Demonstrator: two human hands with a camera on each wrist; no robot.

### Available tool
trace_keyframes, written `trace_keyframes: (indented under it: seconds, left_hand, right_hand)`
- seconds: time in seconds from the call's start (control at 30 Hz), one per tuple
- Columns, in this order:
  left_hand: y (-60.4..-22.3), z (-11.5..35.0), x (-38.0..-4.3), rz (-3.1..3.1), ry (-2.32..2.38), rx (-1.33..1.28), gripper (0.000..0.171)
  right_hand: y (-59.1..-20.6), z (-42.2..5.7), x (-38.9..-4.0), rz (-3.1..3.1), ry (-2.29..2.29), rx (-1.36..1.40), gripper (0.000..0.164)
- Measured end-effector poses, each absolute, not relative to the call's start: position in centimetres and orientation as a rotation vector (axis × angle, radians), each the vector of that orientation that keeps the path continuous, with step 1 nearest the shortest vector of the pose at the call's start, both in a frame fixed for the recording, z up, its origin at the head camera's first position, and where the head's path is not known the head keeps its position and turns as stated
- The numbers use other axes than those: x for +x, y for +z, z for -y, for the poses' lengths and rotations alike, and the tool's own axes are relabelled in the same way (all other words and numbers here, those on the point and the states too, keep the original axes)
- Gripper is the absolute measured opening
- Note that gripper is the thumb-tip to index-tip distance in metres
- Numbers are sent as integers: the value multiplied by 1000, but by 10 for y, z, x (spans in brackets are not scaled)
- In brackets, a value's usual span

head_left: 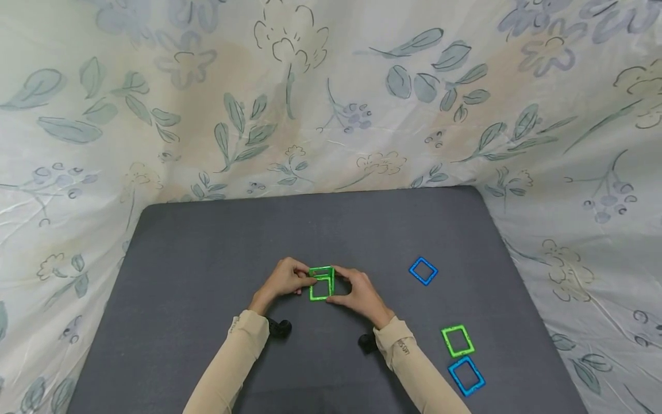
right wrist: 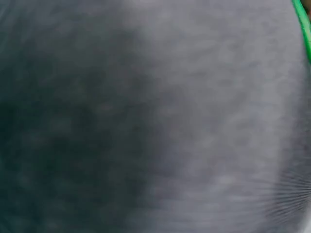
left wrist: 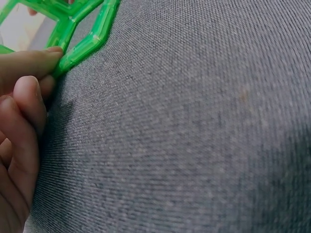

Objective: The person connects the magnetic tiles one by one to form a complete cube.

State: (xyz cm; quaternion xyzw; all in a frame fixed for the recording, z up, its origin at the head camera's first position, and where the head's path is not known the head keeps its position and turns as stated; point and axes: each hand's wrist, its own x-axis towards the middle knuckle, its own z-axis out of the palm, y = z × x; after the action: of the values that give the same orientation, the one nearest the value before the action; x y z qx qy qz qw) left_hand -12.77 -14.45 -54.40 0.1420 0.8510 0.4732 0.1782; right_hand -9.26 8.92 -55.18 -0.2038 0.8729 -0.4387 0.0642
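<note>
Item 1: green sq. assembly (head_left: 323, 278), qty 1, of joined open frames set at angles; exact pc. count we can't tell. Loc.: nr ctr of bench (head_left: 207, 247), btwn both hands.

Item 2: L hand (head_left: 284, 279), at L side of assembly. Grip: pinching the green frame w/ thumb & finger; in L wrist view we see a fingertip on the green edge, other fingers curled below, nr the grey weave.

Item 3: R hand (head_left: 359, 293), at R side of same. Grip: pinching it, thumb at the near R corner, finger at the far R corner. R wrist view is blurred; we get only a green sliver at top R edge.

Item 4: loose frames, qty 3, all flat on bench, R of the R hand. We list: upper blue sq. (head_left: 417, 277), set diamond-wise, well apart fr. the rest; loose green sq. (head_left: 447, 343), lower down; lower blue sq. (head_left: 457, 382), just beside the green's near edge, contact unclear.

Item 5: sundries. Beige sleeves (head_left: 227, 356), qty 2; black wrist units (head_left: 281, 329), qty 2, one per wrist; floral cloth (head_left: 331, 86), pale, hung behind & along bench sides.
</note>
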Motion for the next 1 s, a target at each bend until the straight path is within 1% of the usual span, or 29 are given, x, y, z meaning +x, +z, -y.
trace_keyframes:
  seconds: [0.33, 0.7, 0.87, 0.93, 1.0]
  left_hand:
    - [-539, 143, -129, -2364, 1300, 391, 17]
    - [-538, 143, -129, -2357, 1281, 375, 18]
    - [-535, 146, -129, -2374, 1230, 478, 18]
    - [-529, 149, -131, -2414, 1154, 544, 23]
    - [-521, 152, -134, -2467, 1065, 620, 31]
  right_hand:
    - [-554, -87, -91, -2664, -1275, -531, 74]
    - [-551, -85, -90, -2667, -1261, -509, 74]
    - [-550, -86, -89, -2658, -1263, -508, 74]
    - [-549, -86, -90, -2658, -1257, -511, 74]
    - [-548, -86, -90, -2662, -1254, -518, 74]
